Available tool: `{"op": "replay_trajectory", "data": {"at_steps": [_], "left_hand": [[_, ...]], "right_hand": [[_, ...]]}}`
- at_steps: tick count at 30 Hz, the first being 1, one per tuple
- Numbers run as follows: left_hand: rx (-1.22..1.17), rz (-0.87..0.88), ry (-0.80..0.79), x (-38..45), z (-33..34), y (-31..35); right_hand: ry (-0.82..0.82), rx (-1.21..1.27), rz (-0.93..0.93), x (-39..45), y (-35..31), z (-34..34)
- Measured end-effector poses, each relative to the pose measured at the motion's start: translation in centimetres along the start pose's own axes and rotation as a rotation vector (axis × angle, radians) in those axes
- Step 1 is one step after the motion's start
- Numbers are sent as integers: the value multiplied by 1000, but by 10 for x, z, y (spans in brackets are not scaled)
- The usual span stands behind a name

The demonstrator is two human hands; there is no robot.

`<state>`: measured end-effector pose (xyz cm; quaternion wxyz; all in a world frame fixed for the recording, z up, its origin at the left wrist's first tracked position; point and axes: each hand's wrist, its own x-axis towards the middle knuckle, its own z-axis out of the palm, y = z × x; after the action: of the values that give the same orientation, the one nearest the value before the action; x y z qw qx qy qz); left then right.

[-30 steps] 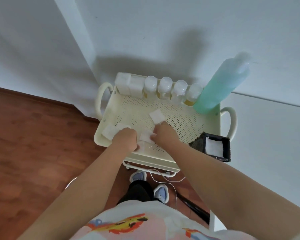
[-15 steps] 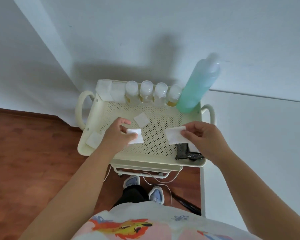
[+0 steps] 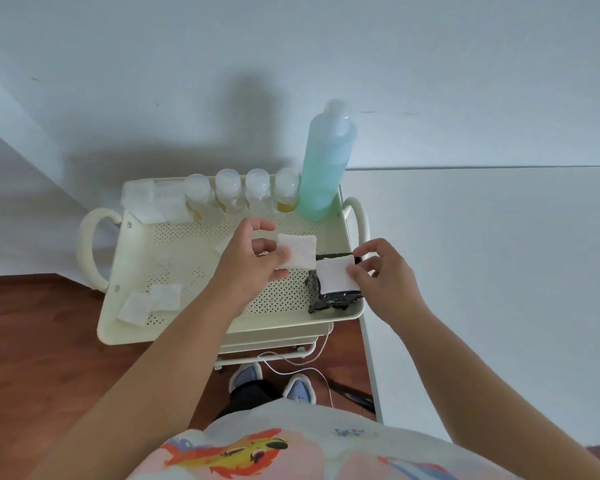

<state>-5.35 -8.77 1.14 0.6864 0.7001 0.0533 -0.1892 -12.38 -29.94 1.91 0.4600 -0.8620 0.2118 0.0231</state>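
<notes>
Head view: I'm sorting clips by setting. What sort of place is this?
Probably a home or small beauty room: a cream trolley tray by a white wall over wood floor carries small bottles, a tall green bottle and cotton pads.

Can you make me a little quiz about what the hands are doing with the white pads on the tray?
1. What does the left hand pinch? A) a spoon B) a white cotton pad C) a sponge
2. True or false: the right hand holds nothing.
3. How many small bottles stand in a row beside the tall green bottle?
Key: 1 B. 2 False: it pinches a second pad at the top of the black box. 3 Four.
</notes>
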Motion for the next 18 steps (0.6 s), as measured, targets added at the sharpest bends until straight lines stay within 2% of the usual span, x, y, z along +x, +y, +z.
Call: {"op": "replay_trajectory", "data": {"at_steps": [7,10,13,16,18], "left_hand": [[18,-14,-17,-7,18,-3],[64,-15,-33,-7,31,-6],[175,24,-39,-5,45,-11],[229,70,-27,-6,57,-15],[229,89,6,-7,63,-18]], "right_hand": [[103,-307,-243,-3,8,11],[212,-424,-354,-6,9,14],[281,-280,-348,-9,9,12],[124,-2,-200,-6,7,5],[50,49,-129,-2,7,3]]}}
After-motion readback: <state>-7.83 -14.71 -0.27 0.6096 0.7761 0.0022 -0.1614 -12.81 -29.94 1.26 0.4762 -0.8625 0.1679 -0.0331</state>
